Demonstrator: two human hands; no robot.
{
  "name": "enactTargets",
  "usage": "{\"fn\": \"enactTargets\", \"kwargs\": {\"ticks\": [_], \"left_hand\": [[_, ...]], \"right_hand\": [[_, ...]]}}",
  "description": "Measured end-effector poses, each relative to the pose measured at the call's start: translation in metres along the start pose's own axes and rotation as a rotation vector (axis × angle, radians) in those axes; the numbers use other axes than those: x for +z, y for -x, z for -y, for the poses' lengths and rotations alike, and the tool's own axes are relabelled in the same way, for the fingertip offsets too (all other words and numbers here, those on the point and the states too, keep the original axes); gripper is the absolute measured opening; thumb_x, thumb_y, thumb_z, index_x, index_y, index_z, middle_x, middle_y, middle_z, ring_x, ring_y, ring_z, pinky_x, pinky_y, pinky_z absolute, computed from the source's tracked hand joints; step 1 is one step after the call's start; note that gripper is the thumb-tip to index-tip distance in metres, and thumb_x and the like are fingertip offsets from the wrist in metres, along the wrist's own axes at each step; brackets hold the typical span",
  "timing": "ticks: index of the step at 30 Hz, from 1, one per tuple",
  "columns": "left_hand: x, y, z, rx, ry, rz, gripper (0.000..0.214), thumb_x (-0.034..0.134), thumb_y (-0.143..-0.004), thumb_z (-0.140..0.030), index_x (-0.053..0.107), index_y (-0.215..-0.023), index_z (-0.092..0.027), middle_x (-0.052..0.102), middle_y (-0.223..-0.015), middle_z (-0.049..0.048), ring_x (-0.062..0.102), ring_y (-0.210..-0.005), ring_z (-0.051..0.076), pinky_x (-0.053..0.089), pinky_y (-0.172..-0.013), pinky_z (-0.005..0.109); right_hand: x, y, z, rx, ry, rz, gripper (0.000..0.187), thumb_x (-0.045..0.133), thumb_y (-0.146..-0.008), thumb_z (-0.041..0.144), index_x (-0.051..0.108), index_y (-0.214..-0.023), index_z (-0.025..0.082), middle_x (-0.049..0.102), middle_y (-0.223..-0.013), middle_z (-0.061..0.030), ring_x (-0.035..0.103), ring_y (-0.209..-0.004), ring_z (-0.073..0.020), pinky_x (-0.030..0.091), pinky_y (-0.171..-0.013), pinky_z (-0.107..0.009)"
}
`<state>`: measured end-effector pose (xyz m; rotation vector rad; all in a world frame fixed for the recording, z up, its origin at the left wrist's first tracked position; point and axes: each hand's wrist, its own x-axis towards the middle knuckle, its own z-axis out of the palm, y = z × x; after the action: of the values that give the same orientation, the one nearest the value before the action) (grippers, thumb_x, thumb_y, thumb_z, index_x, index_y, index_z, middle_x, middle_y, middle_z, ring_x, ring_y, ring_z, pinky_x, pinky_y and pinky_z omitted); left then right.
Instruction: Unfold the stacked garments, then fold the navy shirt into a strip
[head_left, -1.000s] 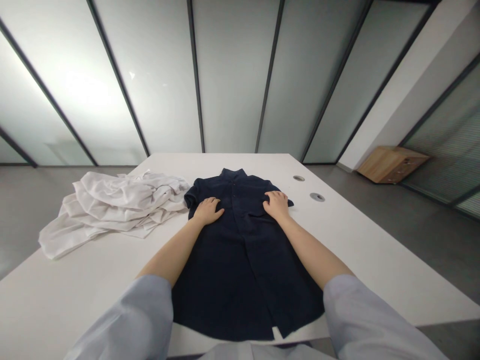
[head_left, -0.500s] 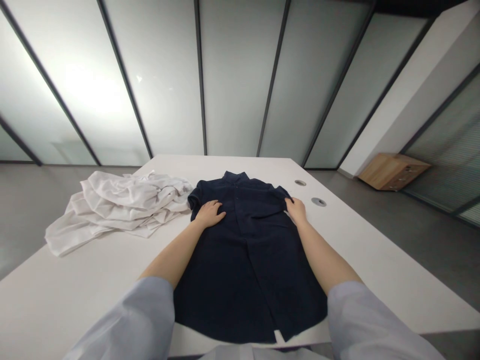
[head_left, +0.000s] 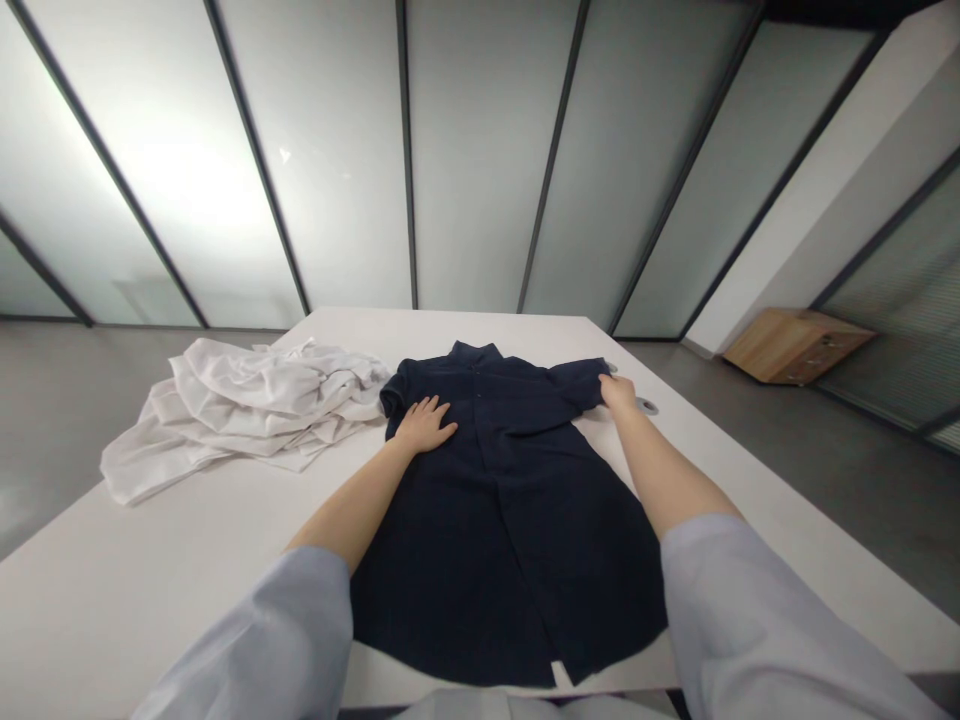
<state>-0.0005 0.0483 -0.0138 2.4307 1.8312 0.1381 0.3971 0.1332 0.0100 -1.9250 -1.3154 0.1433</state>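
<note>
A dark navy short-sleeved shirt point(head_left: 480, 540) lies front up on the white table, its collar at the far end and its hem close to me. My left hand point(head_left: 424, 425) rests flat on the left side of its chest, fingers spread. With fingers closed, my right hand point(head_left: 617, 391) grips the cuff of the right-side sleeve point(head_left: 581, 382), which is stretched out sideways. The opposite sleeve point(head_left: 393, 392) is bunched beside the shirt's body. Creases run across the chest near the gripped sleeve.
A crumpled pile of white cloth point(head_left: 247, 410) sits on the left of the white table point(head_left: 750, 560). A round grommet point(head_left: 646, 406) lies just past my right hand. Farther off, a wooden cabinet point(head_left: 795, 345) stands on the floor near frosted glass panels point(head_left: 480, 160).
My right hand has moved outward to the right, pulling the sleeve from a bunched shape to an extended one. My left hand stays on the chest, its fingers a little more spread.
</note>
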Motion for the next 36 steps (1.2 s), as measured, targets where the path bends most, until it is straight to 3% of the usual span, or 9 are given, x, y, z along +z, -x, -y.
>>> {"fn": "enactTargets", "kwargs": {"ticks": [3,7,12,16,19,22,27,30,36], "left_hand": [[0.000,0.000,0.001,0.000,-0.002,0.000,0.066,0.032,-0.092,-0.057,0.036,-0.147,-0.019,0.027,-0.156,0.0121,0.022,-0.144,0.029,0.021,-0.115,0.044],[0.001,-0.001,0.001,0.005,-0.002,-0.005,0.065,0.032,-0.092,-0.057,0.037,-0.146,-0.020,0.027,-0.156,0.0111,0.023,-0.144,0.029,0.022,-0.114,0.045],[0.000,-0.001,0.001,0.012,0.000,-0.003,0.065,0.033,-0.092,-0.056,0.038,-0.145,-0.019,0.028,-0.156,0.0116,0.024,-0.144,0.029,0.022,-0.115,0.044],[-0.001,0.000,0.000,0.014,-0.010,-0.009,0.064,0.033,-0.092,-0.056,0.038,-0.145,-0.021,0.029,-0.156,0.0104,0.025,-0.144,0.028,0.023,-0.114,0.044],[0.000,-0.001,0.001,0.013,-0.020,-0.007,0.065,0.032,-0.092,-0.057,0.038,-0.146,-0.020,0.029,-0.156,0.0113,0.025,-0.143,0.029,0.023,-0.114,0.044],[0.001,-0.001,0.001,0.009,-0.018,-0.005,0.066,0.032,-0.092,-0.057,0.038,-0.146,-0.019,0.027,-0.156,0.0123,0.025,-0.143,0.030,0.022,-0.114,0.044],[0.001,-0.001,0.001,0.010,-0.007,-0.015,0.064,0.033,-0.092,-0.057,0.039,-0.145,-0.021,0.029,-0.156,0.0109,0.025,-0.143,0.028,0.023,-0.114,0.044],[0.000,-0.001,0.001,0.002,-0.010,-0.006,0.064,0.033,-0.092,-0.056,0.038,-0.145,-0.021,0.028,-0.156,0.0105,0.025,-0.143,0.028,0.023,-0.114,0.044],[0.001,-0.001,0.003,0.012,-0.003,-0.011,0.065,0.033,-0.092,-0.056,0.040,-0.145,-0.020,0.029,-0.156,0.0104,0.024,-0.144,0.028,0.023,-0.115,0.043]], "right_hand": [[-0.004,0.001,0.034,-0.050,0.136,0.013,0.033,0.044,-0.086,0.026,0.073,-0.089,0.010,0.071,-0.089,-0.0173,0.064,-0.087,-0.0272,0.047,-0.074,-0.032],[0.005,0.030,0.083,-0.231,0.247,0.068,0.039,0.038,-0.090,0.033,0.072,-0.091,0.015,0.072,-0.093,-0.0146,0.063,-0.089,-0.0262,0.044,-0.074,-0.030],[0.029,0.075,0.113,-0.420,0.326,0.303,0.041,0.034,-0.094,0.037,0.072,-0.100,0.021,0.071,-0.104,-0.0098,0.064,-0.094,-0.0246,0.045,-0.075,-0.030],[0.043,0.092,0.111,-0.525,0.348,0.559,0.046,0.031,-0.097,0.041,0.072,-0.103,0.021,0.071,-0.108,-0.0083,0.064,-0.098,-0.0245,0.047,-0.082,-0.031],[0.045,0.096,0.102,-0.678,0.346,0.644,0.042,0.036,-0.095,0.038,0.070,-0.112,0.021,0.067,-0.118,-0.0073,0.061,-0.108,-0.0233,0.044,-0.092,-0.030],[0.043,0.097,0.089,-0.745,0.386,0.580,0.046,0.036,-0.095,0.041,0.062,-0.127,0.021,0.058,-0.135,-0.0081,0.051,-0.124,-0.0246,0.036,-0.104,-0.034],[0.045,0.098,0.060,-0.541,0.523,0.476,0.062,0.027,-0.095,0.056,0.044,-0.144,0.021,0.037,-0.152,-0.0112,0.029,-0.140,-0.0320,0.020,-0.113,-0.049],[0.051,0.099,0.047,-0.459,0.531,0.495,0.067,0.023,-0.094,0.060,0.040,-0.146,0.021,0.032,-0.154,-0.0117,0.028,-0.141,-0.0322,0.020,-0.113,-0.050],[0.055,0.099,0.039,-0.475,0.516,0.482,0.065,0.027,-0.094,0.056,0.041,-0.145,0.020,0.033,-0.154,-0.0122,0.028,-0.140,-0.0326,0.019,-0.113,-0.051]]}}
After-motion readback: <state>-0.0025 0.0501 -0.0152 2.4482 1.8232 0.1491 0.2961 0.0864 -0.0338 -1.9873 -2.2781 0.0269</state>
